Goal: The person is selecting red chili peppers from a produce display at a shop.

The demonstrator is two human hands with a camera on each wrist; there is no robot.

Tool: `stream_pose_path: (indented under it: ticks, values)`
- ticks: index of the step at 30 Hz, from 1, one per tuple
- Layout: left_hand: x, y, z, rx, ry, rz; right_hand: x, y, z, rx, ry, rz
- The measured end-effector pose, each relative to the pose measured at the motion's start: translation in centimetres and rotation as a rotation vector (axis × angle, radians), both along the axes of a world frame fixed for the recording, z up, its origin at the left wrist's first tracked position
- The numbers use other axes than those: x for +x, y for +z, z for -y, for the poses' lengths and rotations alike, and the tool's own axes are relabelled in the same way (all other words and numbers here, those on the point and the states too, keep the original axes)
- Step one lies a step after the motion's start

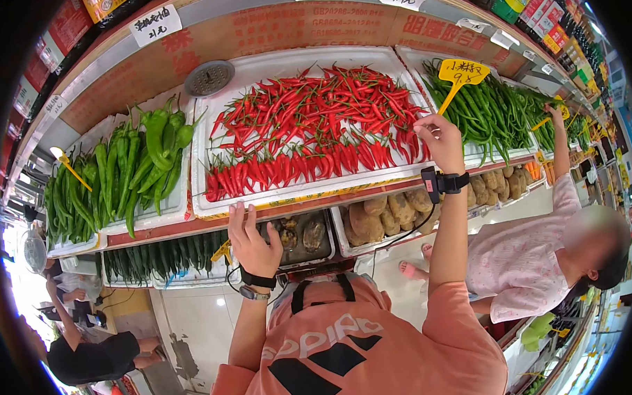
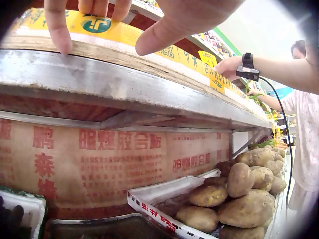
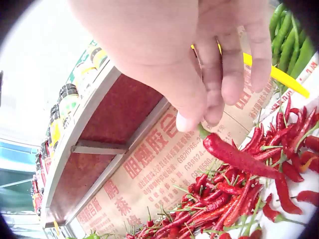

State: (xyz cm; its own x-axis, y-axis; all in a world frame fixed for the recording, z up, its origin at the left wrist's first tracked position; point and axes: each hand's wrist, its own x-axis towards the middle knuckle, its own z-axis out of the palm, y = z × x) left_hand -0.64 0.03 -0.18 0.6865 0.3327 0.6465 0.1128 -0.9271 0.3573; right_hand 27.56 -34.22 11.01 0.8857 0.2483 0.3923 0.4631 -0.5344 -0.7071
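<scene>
A white tray (image 1: 388, 174) holds a spread of red chili peppers (image 1: 313, 107), with a row of them lined up side by side along its front. Over the tray's right side, my right hand (image 1: 439, 141) pinches one red chili pepper (image 3: 239, 157) by its green stem between thumb and fingertips. That pepper hangs slanted above the others in the right wrist view. My left hand (image 1: 253, 243) lies at the tray's front edge with fingers extended. Its fingertips are right at the wooden shelf edge (image 2: 99, 56) in the left wrist view.
Green peppers (image 1: 157, 144) fill a tray to the left; thin green chilies (image 1: 483, 111) stand right, behind a yellow price sign (image 1: 463, 72). A metal strainer (image 1: 209, 79) sits at the back corner. Potatoes (image 1: 393, 219) lie below. Another person (image 1: 534, 259) reaches in at right.
</scene>
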Motion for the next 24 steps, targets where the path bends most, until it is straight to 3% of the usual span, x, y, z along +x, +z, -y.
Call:
stream_pose_path:
  ticks: [1,4,10,14,18,22,24]
  values:
    - [0.0,0.0,0.0,0.000,-0.001,0.003,0.0,-0.1,0.0,-0.006,0.031,0.075]
    - [0.0,0.0,0.1,0.000,0.004,0.008,0.6,-0.7,0.0,0.014,0.043,-0.043]
    - [-0.1,0.0,0.0,0.012,0.008,-0.009,0.7,-1.4,-0.9,-0.252,0.060,-0.061]
    - [0.0,0.0,0.2,-0.001,0.006,0.009,-0.3,0.1,-2.2,-0.236,0.139,-0.049]
    - [0.1,0.0,0.3,-0.002,0.011,0.014,1.7,-2.8,-1.3,-0.127,0.261,-0.181]
    - [0.2,-0.2,0.3,0.008,0.022,0.014,1.5,-3.1,-0.9,0.045,0.250,-0.391]
    - [0.1,-0.2,0.3,0.008,0.023,0.017,2.1,-3.1,-0.2,-0.147,0.246,-0.389]
